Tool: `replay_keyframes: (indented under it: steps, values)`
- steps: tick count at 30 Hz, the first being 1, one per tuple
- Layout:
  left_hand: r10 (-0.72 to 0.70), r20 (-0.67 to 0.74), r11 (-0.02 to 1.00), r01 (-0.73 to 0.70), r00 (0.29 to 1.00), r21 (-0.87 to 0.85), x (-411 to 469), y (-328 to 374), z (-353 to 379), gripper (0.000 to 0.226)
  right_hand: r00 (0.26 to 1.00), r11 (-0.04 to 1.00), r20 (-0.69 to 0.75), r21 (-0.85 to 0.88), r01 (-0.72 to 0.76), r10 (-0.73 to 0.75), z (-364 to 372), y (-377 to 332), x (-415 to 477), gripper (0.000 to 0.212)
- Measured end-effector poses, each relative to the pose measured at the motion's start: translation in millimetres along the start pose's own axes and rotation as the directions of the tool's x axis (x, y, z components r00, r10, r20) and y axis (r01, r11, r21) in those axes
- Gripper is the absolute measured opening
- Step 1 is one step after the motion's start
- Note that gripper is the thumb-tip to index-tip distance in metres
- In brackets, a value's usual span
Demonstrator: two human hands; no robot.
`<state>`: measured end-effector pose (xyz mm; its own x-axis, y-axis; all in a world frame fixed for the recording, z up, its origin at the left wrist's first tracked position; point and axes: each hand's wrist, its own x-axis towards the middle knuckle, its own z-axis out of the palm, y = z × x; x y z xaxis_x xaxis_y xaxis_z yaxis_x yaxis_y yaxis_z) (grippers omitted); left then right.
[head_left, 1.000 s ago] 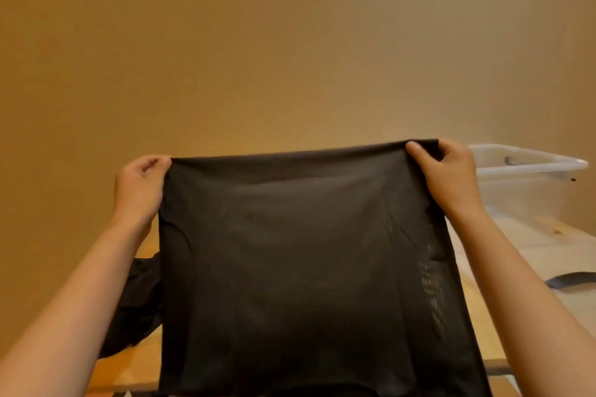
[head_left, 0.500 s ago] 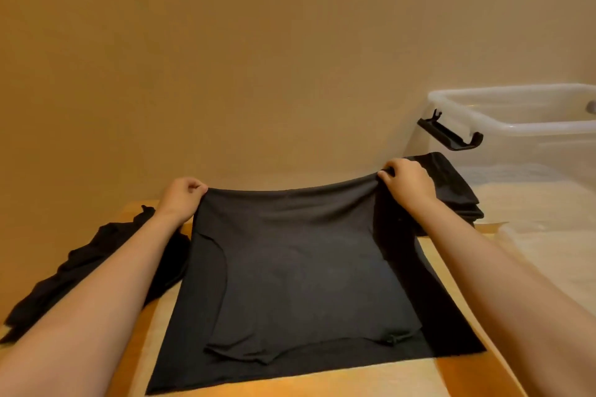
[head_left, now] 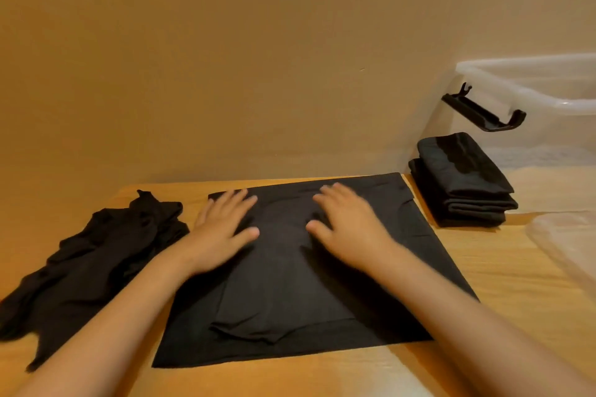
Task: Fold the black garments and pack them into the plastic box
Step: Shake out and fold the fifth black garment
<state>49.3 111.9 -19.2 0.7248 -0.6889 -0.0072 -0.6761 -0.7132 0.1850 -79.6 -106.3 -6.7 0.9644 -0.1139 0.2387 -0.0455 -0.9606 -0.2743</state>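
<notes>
Black garment (head_left: 290, 293) lies flat on table (head_left: 483, 267), one layer folded over. Left hand (head_left: 222, 229) & right hand (head_left: 348, 226) press its far half, grip wide, holding nothing. Risk: uneven smoothing drags fabric, skews the fold. Hands are blurred, so creases are hard to judge. Plastic box (head_left: 548, 100) sits far right.

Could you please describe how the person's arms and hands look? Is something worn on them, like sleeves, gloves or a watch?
Both forearms are bare as far as the frame edge, and no sleeves show. The left hand and the right hand wear no gloves. No watch, bracelet or ring is visible, though the fingers are a little blurred, so a thin ring could be missed.
</notes>
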Motion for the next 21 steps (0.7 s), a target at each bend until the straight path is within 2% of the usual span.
replay_keyframes:
  steps: [2, 4, 5, 8, 10, 13, 14, 17, 21]
  values:
    - [0.061, 0.084, 0.998, -0.061, 0.995, -0.004, -40.7, 9.6, 8.1, 0.066, 0.987, 0.988, 0.065, 0.061, 0.143, -0.147, 9.0, -48.4, -32.5, 0.064]
    - [0.064, 0.130, 0.998, -0.063, 0.989, -0.011, -72.4, 12.6, 16.6, 0.074, 0.964, 0.972, 0.150, 0.110, 0.206, -0.221, 23.1, -86.4, -57.0, 0.067]
    - [0.056, 0.133, 0.998, -0.055, 0.990, -0.011, -84.0, 13.0, 21.4, 0.073, 0.952, 0.968, 0.195, 0.129, 0.213, -0.236, 31.4, -100.3, -66.5, 0.069]
    - [0.027, 0.067, 0.999, -0.028, 0.997, 0.019, -105.7, 14.9, 34.3, 0.055, 0.930, 0.977, 0.300, 0.103, 0.188, -0.211, 54.4, -122.5, -85.6, 0.080]
    - [0.013, 0.043, 0.997, -0.016, 0.999, 0.069, -112.6, 17.5, 36.8, 0.055, 0.924, 0.979, 0.323, 0.050, 0.200, -0.205, 61.6, -123.4, -94.9, 0.095]
    - [-0.018, 0.041, 0.997, 0.014, 0.999, 0.079, -123.7, 28.0, 41.7, 0.095, 0.906, 0.968, 0.344, 0.039, 0.248, -0.246, 55.9, -114.2, -110.8, 0.100]
    - [-0.035, 0.050, 0.996, 0.031, 0.998, 0.080, -129.4, 34.5, 43.8, 0.102, 0.900, 0.962, 0.343, 0.050, 0.269, -0.269, 51.6, -109.6, -117.4, 0.098]
    - [-0.068, 0.044, 0.996, 0.065, 0.997, 0.065, -151.6, 63.9, 47.4, 0.095, 0.886, 0.940, 0.314, 0.087, 0.331, -0.341, 40.9, -87.7, -141.8, 0.088]
    - [-0.001, 0.077, 1.000, 0.003, 0.997, -0.021, -179.6, 91.2, 43.7, 0.094, 0.868, 0.919, 0.301, 0.126, 0.373, -0.394, 20.5, -51.6, -176.8, 0.085]
